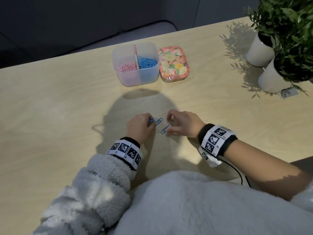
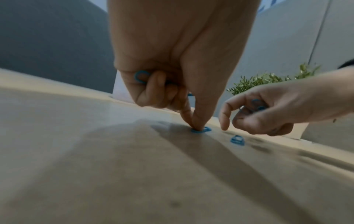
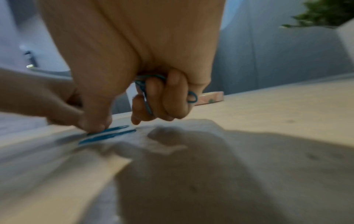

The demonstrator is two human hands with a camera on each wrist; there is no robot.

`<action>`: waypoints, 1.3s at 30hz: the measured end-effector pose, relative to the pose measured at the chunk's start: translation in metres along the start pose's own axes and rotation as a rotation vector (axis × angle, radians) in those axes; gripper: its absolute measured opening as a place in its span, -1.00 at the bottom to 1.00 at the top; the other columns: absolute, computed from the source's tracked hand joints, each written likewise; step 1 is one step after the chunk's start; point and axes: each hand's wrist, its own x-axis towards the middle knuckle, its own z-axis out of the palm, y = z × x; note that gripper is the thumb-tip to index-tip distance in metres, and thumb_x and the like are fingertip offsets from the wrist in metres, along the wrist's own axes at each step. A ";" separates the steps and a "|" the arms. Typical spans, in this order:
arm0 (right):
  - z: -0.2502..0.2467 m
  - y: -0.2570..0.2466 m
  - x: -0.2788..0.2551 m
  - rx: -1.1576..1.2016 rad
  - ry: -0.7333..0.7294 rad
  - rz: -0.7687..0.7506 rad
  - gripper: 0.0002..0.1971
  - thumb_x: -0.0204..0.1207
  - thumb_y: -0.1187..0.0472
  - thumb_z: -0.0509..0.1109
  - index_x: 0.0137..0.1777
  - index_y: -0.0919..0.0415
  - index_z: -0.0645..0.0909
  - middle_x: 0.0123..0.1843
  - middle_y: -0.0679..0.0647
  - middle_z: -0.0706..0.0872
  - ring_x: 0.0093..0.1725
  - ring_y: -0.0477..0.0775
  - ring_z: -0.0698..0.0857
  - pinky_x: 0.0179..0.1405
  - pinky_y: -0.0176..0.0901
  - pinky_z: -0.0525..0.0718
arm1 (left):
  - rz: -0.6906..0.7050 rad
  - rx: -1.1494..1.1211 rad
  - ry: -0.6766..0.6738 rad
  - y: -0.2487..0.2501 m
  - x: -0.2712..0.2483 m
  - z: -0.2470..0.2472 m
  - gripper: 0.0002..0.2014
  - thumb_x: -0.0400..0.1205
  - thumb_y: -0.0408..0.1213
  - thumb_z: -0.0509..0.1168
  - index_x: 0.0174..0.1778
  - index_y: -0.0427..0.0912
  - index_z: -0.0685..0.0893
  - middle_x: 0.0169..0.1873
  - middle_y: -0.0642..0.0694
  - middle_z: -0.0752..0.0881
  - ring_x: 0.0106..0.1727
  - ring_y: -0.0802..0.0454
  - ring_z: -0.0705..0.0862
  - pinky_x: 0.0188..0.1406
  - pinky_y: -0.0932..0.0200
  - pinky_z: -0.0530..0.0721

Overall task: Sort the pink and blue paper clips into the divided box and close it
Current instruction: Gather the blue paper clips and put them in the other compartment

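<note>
- I see a pale wood table [image 1: 59, 102].
- The box [image 1: 135, 77] stands on it, my landmark.
- The floral lid [image 1: 173, 63] lies flat just right of the box.
- Two white pots [image 1: 260, 53] stand far right of the box.
- Two blue clips [image 1: 166, 128] lie loose well in front of the box.

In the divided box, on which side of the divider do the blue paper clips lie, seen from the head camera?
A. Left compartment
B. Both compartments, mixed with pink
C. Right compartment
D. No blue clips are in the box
C: in the divided box, the blue paper clips fill the compartment right of the divider, and the pink paper clips the left one.
</note>
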 end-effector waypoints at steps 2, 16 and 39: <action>0.004 -0.005 0.003 -0.055 -0.036 -0.042 -0.79 0.44 0.02 0.41 0.01 0.07 0.57 -0.11 -0.01 0.70 -0.03 0.17 0.67 -0.16 -0.17 0.40 | 0.019 0.048 -0.033 -0.005 0.002 -0.001 -0.79 0.60 -0.19 0.22 0.01 -0.22 0.64 -0.04 -0.23 0.72 0.03 -0.23 0.65 -0.19 0.06 0.46; -0.008 0.000 0.009 -0.070 -0.159 -0.035 -0.88 0.47 0.11 0.40 -0.11 0.14 0.59 -0.09 0.12 0.70 -0.13 0.17 0.61 -0.24 -0.16 0.42 | -0.061 -0.023 0.179 0.042 0.094 -0.095 -0.63 0.59 -0.15 0.08 0.08 -0.40 0.57 0.08 -0.37 0.65 0.07 -0.24 0.60 -0.04 0.01 0.50; -0.149 -0.102 0.153 0.015 0.181 0.035 -0.85 0.49 0.21 0.31 -0.26 0.22 0.44 -0.30 0.13 0.55 -0.32 0.11 0.54 -0.46 -0.32 0.53 | -0.192 -0.296 0.422 -0.032 0.134 -0.098 -0.53 0.66 -0.34 0.07 0.53 -0.26 0.29 0.53 -0.25 0.35 0.51 -0.15 0.36 0.45 0.12 0.29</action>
